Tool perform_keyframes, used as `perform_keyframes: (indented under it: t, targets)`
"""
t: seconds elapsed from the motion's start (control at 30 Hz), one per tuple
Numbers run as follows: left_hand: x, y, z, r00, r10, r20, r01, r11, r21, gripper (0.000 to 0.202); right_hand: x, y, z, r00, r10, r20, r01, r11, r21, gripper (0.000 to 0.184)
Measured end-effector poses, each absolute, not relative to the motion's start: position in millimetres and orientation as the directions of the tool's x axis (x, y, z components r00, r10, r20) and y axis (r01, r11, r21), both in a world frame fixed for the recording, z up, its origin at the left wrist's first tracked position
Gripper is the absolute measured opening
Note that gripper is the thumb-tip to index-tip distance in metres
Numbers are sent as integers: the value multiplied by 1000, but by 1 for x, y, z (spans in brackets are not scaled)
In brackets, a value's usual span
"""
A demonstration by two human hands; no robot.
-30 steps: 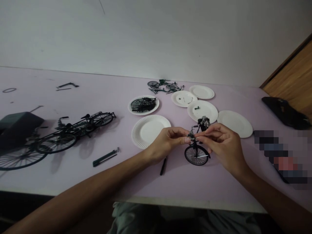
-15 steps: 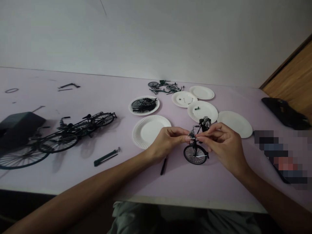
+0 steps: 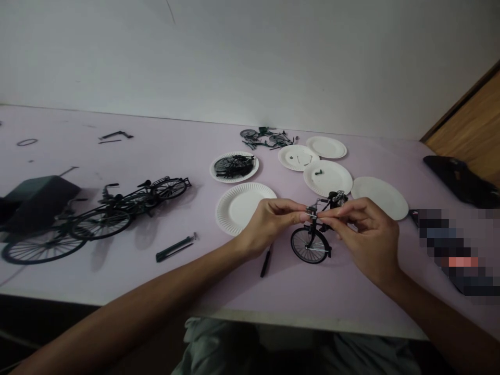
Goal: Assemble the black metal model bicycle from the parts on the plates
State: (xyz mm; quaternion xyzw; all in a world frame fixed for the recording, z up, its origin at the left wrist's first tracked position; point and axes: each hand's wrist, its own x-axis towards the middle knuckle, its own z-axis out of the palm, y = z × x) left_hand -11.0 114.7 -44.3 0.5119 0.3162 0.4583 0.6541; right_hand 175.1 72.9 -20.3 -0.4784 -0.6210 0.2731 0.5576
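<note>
A small black model bicycle [image 3: 311,245] stands on the pink tabletop between my hands, front wheel toward me. My left hand [image 3: 269,224] pinches the front of its handlebar area with thumb and fingertips. From the other side my right hand [image 3: 363,229] closes its thumb and index finger at the same spot, where a small silver piece shows between the fingertips. My fingers hide part of the frame and the exact shape of that piece. Under my left wrist lies a thin black tool [image 3: 266,263], partly covered.
White paper plates [image 3: 224,211] stand behind my hands; one plate [image 3: 211,169] holds black bicycle parts. More parts [image 3: 269,138] lie by the wall. Model bicycles [image 3: 128,208], a dark box-like piece [image 3: 42,200] and a pump-like part [image 3: 175,248] are at left. A black pouch [image 3: 457,179] lies right.
The bicycle's front wheel has turned and shifted slightly left, and its handlebar end is a little higher. Both hands keep their pinch. The whole view has shifted slightly.
</note>
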Motion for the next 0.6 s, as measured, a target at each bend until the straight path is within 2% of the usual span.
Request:
perform_keyframes:
  t: [0.33, 0.6]
  targets:
    - [-9, 114, -43, 370, 927, 64, -308, 57, 950, 12, 174, 73, -19, 107, 921, 375, 223, 345, -912, 21]
    - [-10, 113, -42, 363, 928, 81, -287, 29, 957, 11, 172, 71, -20, 112, 905, 411, 228, 379, -897, 21]
